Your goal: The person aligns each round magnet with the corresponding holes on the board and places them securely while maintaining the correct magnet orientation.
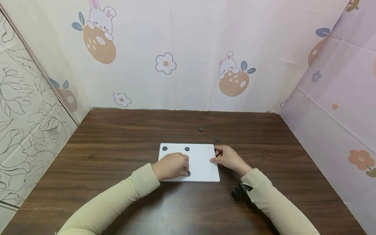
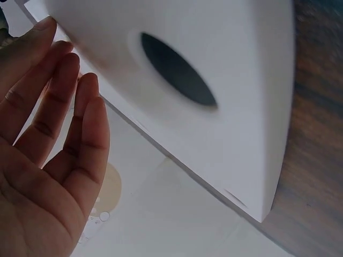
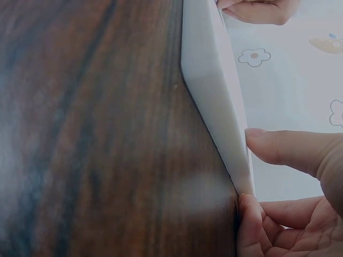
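A thin white board [image 1: 201, 163] lies on the table, with round dark discs set on it. One disc [image 1: 164, 148] is at its far left corner and another [image 1: 187, 149] at the middle of its far edge. Over the board's left part, my left hand [image 1: 173, 165] touches a third disc [image 1: 189, 174] near the front edge with its fingertips. That hand hides the board's near left part; the left wrist view shows a dark disc [image 2: 179, 69] there. At the board's right edge my right hand [image 1: 229, 158] grips it, thumb on top and fingers [image 3: 249, 219] against the side.
Two loose dark discs, one farther back [image 1: 201, 129] and one nearer [image 1: 216, 139], lie behind the board. Shallow round recesses [image 1: 212, 173] show along its right side. The brown wooden table [image 1: 117, 140] meets patterned curtains at the back and sides.
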The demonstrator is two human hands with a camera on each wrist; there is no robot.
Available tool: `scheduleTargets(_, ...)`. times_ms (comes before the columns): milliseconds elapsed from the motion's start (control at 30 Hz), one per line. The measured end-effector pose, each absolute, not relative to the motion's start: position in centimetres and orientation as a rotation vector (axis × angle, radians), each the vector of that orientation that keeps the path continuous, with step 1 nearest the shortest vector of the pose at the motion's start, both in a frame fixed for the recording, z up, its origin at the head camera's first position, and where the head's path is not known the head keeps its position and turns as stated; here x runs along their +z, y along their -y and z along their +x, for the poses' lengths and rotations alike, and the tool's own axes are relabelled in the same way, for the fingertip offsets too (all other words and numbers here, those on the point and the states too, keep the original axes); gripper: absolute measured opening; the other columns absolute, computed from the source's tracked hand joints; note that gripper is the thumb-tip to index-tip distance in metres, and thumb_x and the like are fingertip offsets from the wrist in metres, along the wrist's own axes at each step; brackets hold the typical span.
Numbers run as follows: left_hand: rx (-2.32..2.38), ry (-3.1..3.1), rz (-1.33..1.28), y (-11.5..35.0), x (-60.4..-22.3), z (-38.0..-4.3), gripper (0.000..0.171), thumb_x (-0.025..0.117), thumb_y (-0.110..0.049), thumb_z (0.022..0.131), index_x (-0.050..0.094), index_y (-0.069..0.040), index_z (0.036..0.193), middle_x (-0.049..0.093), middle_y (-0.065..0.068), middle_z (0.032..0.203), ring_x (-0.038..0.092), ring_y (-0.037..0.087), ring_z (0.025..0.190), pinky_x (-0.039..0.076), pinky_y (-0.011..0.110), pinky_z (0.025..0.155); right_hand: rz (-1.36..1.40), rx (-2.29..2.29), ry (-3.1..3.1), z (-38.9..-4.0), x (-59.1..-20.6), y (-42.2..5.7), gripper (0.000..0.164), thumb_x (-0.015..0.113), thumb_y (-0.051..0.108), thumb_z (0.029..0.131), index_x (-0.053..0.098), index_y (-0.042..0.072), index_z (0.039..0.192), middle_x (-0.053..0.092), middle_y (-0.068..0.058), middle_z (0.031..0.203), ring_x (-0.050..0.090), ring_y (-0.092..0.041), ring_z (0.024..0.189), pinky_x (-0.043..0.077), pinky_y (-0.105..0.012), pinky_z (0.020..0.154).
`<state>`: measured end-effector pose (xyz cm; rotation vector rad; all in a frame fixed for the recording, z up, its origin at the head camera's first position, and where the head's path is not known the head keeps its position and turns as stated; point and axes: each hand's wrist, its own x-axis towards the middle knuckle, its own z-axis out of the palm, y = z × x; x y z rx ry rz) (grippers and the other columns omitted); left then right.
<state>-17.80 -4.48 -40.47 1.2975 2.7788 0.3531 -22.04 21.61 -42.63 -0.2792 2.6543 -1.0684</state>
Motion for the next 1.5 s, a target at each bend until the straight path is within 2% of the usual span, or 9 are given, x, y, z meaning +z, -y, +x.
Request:
scheduleTargets(367,0.386,-2.794,1.270,4.7,-40.6,-17.7,0.004,0.078,-0.020,0.082,0.077,-0.017,0.085,0.066,-0.007,0.084,0.062,0.011,0.082,0.051,0.023,0.075,-0.271,-1.073,-2.654,-22.1,-42.7,-21.7,0.044,0.077,0.014,0.082,0.062,0.001,0.121,0.051,-0.006,0.085,0.045,-0.016,0.069,0.037,-0.026,0.059)
scheduleTargets(667,0.513,-2.862,1.159,6.0,-40.8,-18.0,0.013,0.075,-0.020,0.084,0.076,-0.015,0.096,0.068,-0.004,0.090,0.062,0.010,0.079,0.051,0.025,0.070,-0.257,-1.067,-2.650,-22.1,-42.7,-21.7,0.043,0.077,0.014,0.082,0.062,0.002,0.120,0.051,-0.005,0.085,0.045,-0.016,0.067,0.037,-0.025,0.057)
scheduleTargets(833,0.642,-2.938,0.977,7.0,-40.5,-18.3,0.017,0.070,-0.025,0.089,0.074,-0.013,0.101,0.068,-0.001,0.094,0.064,0.013,0.081,0.052,0.029,0.071,-0.262,-1.074,-2.644,-22.1,-42.5,-21.6,0.042,0.077,0.014,0.082,0.062,0.002,0.119,0.051,-0.006,0.085,0.045,-0.015,0.066,0.037,-0.025,0.057)
scheduleTargets(1200,0.851,-2.996,0.554,9.3,-40.2,-19.1,0.028,0.069,-0.026,0.092,0.068,-0.007,0.111,0.067,0.008,0.102,0.066,0.023,0.095,0.054,0.038,0.081,-0.252,-1.078,-2.643,-22.1,-42.7,-21.7,0.041,0.077,0.014,0.082,0.062,0.002,0.119,0.050,-0.006,0.085,0.045,-0.016,0.067,0.036,-0.025,0.056)
scheduleTargets(1333,0.874,-2.979,0.440,10.2,-40.4,-19.4,0.031,0.069,-0.028,0.091,0.067,-0.006,0.114,0.067,0.008,0.103,0.065,0.021,0.092,0.053,0.038,0.079,-0.250,-1.075,-2.643,-22.2,-42.9,-21.7,0.043,0.077,0.014,0.082,0.061,0.002,0.120,0.050,-0.006,0.086,0.045,-0.016,0.068,0.037,-0.026,0.057)
scheduleTargets(1500,0.929,-2.929,0.374,11.0,-40.7,-19.8,0.034,0.069,-0.028,0.091,0.065,-0.004,0.115,0.064,0.009,0.099,0.057,0.018,0.085,0.050,0.035,0.077,-0.253,-1.072,-2.647,-22.1,-42.9,-21.8,0.045,0.078,0.015,0.082,0.061,0.002,0.121,0.050,-0.006,0.087,0.045,-0.016,0.069,0.037,-0.026,0.057)
